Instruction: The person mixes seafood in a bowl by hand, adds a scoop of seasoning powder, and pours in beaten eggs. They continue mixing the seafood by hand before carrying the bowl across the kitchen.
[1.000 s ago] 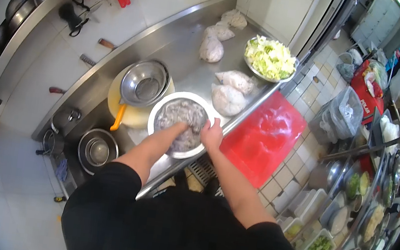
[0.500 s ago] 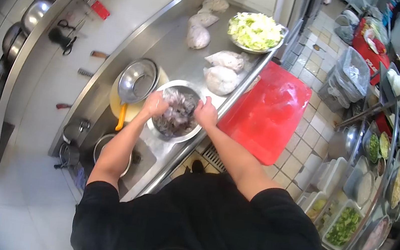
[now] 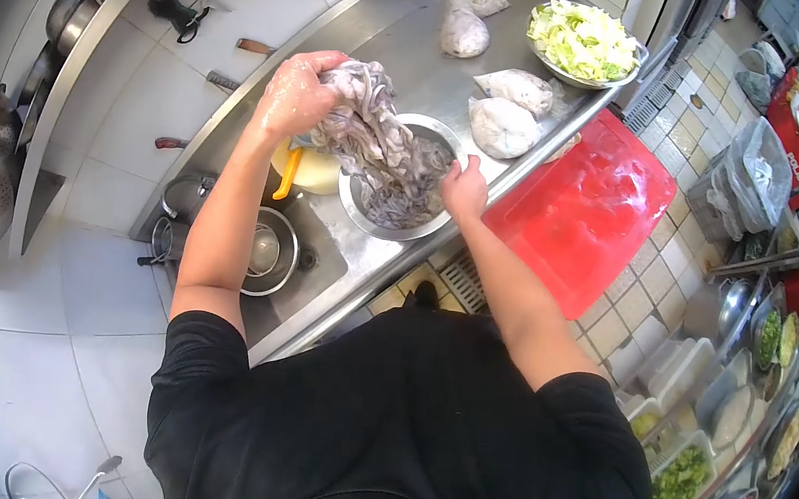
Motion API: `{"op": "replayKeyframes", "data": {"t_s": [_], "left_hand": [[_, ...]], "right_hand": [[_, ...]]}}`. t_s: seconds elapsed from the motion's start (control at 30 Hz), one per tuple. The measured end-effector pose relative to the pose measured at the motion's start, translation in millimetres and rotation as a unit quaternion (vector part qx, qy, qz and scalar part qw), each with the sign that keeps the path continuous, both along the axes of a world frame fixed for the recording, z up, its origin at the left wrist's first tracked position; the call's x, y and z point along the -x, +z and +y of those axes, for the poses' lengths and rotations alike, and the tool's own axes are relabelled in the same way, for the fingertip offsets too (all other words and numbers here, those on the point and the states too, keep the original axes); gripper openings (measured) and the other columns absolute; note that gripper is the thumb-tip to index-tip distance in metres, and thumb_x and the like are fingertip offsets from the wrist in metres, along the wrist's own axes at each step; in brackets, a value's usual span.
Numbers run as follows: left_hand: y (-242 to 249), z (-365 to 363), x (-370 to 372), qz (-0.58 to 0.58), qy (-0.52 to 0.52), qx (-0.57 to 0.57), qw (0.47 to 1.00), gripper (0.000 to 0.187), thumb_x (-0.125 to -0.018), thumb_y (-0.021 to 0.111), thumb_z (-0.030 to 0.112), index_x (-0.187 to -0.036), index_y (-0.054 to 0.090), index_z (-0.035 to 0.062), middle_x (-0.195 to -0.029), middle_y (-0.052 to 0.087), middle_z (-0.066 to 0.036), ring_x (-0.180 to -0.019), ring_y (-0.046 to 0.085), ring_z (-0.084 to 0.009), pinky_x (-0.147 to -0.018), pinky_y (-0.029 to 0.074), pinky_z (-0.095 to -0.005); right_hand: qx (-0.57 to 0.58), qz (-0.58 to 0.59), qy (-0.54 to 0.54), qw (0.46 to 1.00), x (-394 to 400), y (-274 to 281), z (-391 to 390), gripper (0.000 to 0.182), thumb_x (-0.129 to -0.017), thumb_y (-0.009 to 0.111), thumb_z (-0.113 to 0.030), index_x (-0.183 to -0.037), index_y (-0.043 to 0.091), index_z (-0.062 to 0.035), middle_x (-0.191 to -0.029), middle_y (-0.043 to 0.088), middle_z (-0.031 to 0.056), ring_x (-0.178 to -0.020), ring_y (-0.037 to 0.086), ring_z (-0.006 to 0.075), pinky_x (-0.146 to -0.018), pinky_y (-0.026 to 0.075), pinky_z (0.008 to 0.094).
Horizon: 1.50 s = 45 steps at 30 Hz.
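Note:
My left hand [image 3: 298, 97] is raised above the counter, wet, its fingers closed on a clump of slippery grey-white and purplish strips that look like squid [image 3: 361, 123]. The clump hangs down into a steel bowl [image 3: 353, 205], where more of the same strips lie. At the bowl's right side, my right hand [image 3: 465, 190] grips the rim with thumb and fingers. Partly hidden under the lifted strips are a pale round board [image 3: 317, 174] and a yellow-orange handle [image 3: 288, 174].
Tied plastic bags [image 3: 503, 127] and a bowl of chopped cabbage [image 3: 583, 42] stand up the counter. A red cutting board [image 3: 581, 213] juts past the counter's edge. The sink [image 3: 325, 240] holds a steel bowl [image 3: 292, 235]. Food containers [image 3: 682, 479] line the right.
My left hand has lifted a clump of squid strips out of the bowl, up and to the left. My right hand remains at the bowl's rim. The camera view has shifted.

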<state>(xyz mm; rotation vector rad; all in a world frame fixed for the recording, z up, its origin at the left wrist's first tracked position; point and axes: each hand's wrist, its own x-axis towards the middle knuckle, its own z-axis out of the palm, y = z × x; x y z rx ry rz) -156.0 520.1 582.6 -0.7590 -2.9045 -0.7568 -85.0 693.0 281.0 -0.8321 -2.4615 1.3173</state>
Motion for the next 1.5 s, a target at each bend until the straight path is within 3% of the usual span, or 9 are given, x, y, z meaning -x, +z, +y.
{"op": "replayKeyframes", "data": {"t_s": [0.47, 0.67, 0.8, 1.07, 1.17, 1.23, 1.3, 1.37, 1.5], "left_hand": [[-16.9, 4.8, 0.0, -0.058, -0.007, 0.049, 0.997, 0.026, -0.076, 0.069, 0.008, -0.101, 0.076, 0.0101, -0.089, 0.073, -0.012, -0.084, 0.068, -0.0235, -0.079, 0.052, -0.0346], [-56.0, -7.5, 13.0, -0.086, -0.054, -0.003, 0.995, 0.021, -0.078, 0.073, 0.010, -0.099, 0.075, 0.0077, -0.088, 0.072, -0.015, -0.080, 0.069, -0.0272, -0.075, 0.053, -0.0360], [-80.0, -12.5, 18.9, -0.110, -0.068, 0.076, 0.989, 0.023, -0.076, 0.072, 0.013, -0.099, 0.075, 0.0093, -0.093, 0.072, -0.015, -0.089, 0.069, -0.0315, -0.080, 0.053, -0.0396], [-188.0, 23.7, 35.4, -0.074, -0.229, 0.290, 0.926, 0.046, -0.072, 0.076, 0.028, -0.114, 0.068, 0.0128, -0.111, 0.068, -0.013, -0.113, 0.060, -0.0345, -0.096, 0.048, -0.0485], [-251.9, 51.5, 33.7, -0.064, -0.349, 0.176, 0.918, 0.050, -0.072, 0.076, 0.033, -0.118, 0.066, 0.0139, -0.116, 0.066, -0.014, -0.117, 0.058, -0.0364, -0.102, 0.044, -0.0548], [-268.7, 66.6, 21.4, -0.085, -0.377, 0.172, 0.906, 0.045, -0.077, 0.069, 0.036, -0.113, 0.068, 0.0109, -0.122, 0.066, -0.016, -0.114, 0.063, -0.0341, -0.101, 0.046, -0.0483], [-315.3, 82.2, 27.2, -0.100, -0.371, 0.310, 0.870, 0.050, -0.082, 0.067, 0.038, -0.123, 0.063, 0.0101, -0.119, 0.067, -0.018, -0.110, 0.065, -0.0360, -0.094, 0.051, -0.0495], [-374.2, 81.6, 36.3, -0.061, -0.347, 0.282, 0.892, 0.050, -0.084, 0.063, 0.035, -0.128, 0.060, 0.0104, -0.114, 0.069, -0.021, -0.107, 0.066, -0.0368, -0.093, 0.052, -0.0488], [-370.0, 84.7, 31.6, -0.124, -0.322, 0.360, 0.867, 0.048, -0.079, 0.069, 0.030, -0.121, 0.065, 0.0067, -0.118, 0.067, -0.024, -0.111, 0.065, -0.0370, -0.096, 0.052, -0.0474]], "right_hand": [[0.002, -0.026, 0.002, 1.000, 0.1, 3.5, -0.9, 0.039, -0.096, 0.052, -0.028, -0.125, 0.050, -0.0017, -0.094, 0.068, 0.0297, -0.091, 0.066, 0.0481, -0.082, 0.050, 0.0550], [-0.003, -0.017, -0.003, 1.000, 2.9, -1.6, -2.6, 0.042, -0.096, 0.053, -0.030, -0.126, 0.052, -0.0013, -0.098, 0.067, 0.0310, -0.095, 0.064, 0.0493, -0.084, 0.049, 0.0556], [-0.013, -0.009, -0.007, 1.000, 4.8, -6.1, -2.6, 0.041, -0.095, 0.054, -0.030, -0.126, 0.053, -0.0016, -0.100, 0.067, 0.0316, -0.098, 0.063, 0.0495, -0.085, 0.048, 0.0552], [-0.036, -0.024, -0.021, 0.999, 5.0, -4.0, -5.0, 0.043, -0.094, 0.055, -0.029, -0.127, 0.053, -0.0013, -0.100, 0.067, 0.0318, -0.098, 0.064, 0.0487, -0.086, 0.049, 0.0552], [-0.019, -0.027, -0.027, 0.999, 4.4, -6.0, -5.9, 0.051, -0.093, 0.056, -0.031, -0.135, 0.050, -0.0026, -0.101, 0.067, 0.0311, -0.099, 0.065, 0.0472, -0.088, 0.050, 0.0546], [0.022, -0.069, -0.055, 0.996, 5.5, -26.7, -4.2, 0.050, -0.092, 0.060, -0.036, -0.136, 0.054, -0.0127, -0.104, 0.070, 0.0246, -0.095, 0.069, 0.0384, -0.079, 0.054, 0.0483], [0.039, -0.179, -0.062, 0.981, 7.0, 3.5, -6.8, 0.057, -0.091, 0.060, -0.044, -0.140, 0.053, -0.0164, -0.105, 0.070, 0.0238, -0.097, 0.069, 0.0378, -0.084, 0.054, 0.0472], [-0.008, -0.068, -0.074, 0.995, 0.7, -5.9, -10.0, 0.053, -0.092, 0.059, -0.043, -0.135, 0.057, -0.0129, -0.104, 0.070, 0.0235, -0.101, 0.066, 0.0421, -0.087, 0.052, 0.0500], [0.002, -0.042, -0.063, 0.997, -11.1, 3.6, -14.7, 0.040, -0.093, 0.058, -0.034, -0.123, 0.056, -0.0075, -0.099, 0.068, 0.0269, -0.097, 0.065, 0.0453, -0.085, 0.051, 0.0539]]}}
